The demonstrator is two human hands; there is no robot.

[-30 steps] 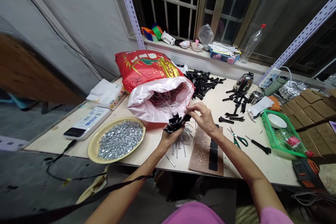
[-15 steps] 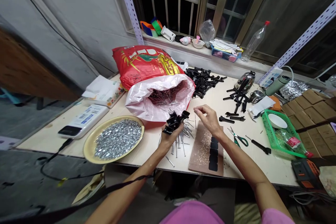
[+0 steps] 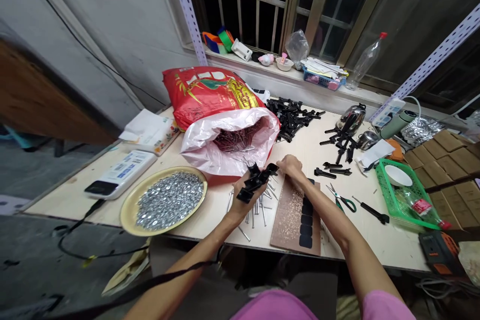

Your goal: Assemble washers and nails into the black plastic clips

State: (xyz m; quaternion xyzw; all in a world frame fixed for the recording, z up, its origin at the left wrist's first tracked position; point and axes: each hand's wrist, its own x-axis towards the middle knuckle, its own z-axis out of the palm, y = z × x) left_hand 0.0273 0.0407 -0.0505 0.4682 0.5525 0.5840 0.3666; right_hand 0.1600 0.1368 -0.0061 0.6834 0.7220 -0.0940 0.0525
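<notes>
My left hand (image 3: 243,200) is closed round a bunch of black plastic parts (image 3: 258,179), held above loose long nails (image 3: 258,204) on the wooden table (image 3: 210,205). Right beside the bunch, my right hand (image 3: 291,166) is curled down at the far end of a brown perforated board (image 3: 294,215), fingers pinched; what they hold is hidden. A red sack with a white liner (image 3: 225,132), full of nails, lies open just behind both hands.
A yellow plate of silver washers (image 3: 165,200) and a scale (image 3: 120,172) lie left. A heap of black parts (image 3: 290,115), a kettle (image 3: 350,119), scissors (image 3: 340,200), a screwdriver (image 3: 371,208) and a green basket (image 3: 403,190) are right. Cardboard boxes (image 3: 450,155) stand far right.
My right hand left the bunch, moved right, then dropped to the table at the board's far end. My left hand kept the black parts and shifted slightly right.
</notes>
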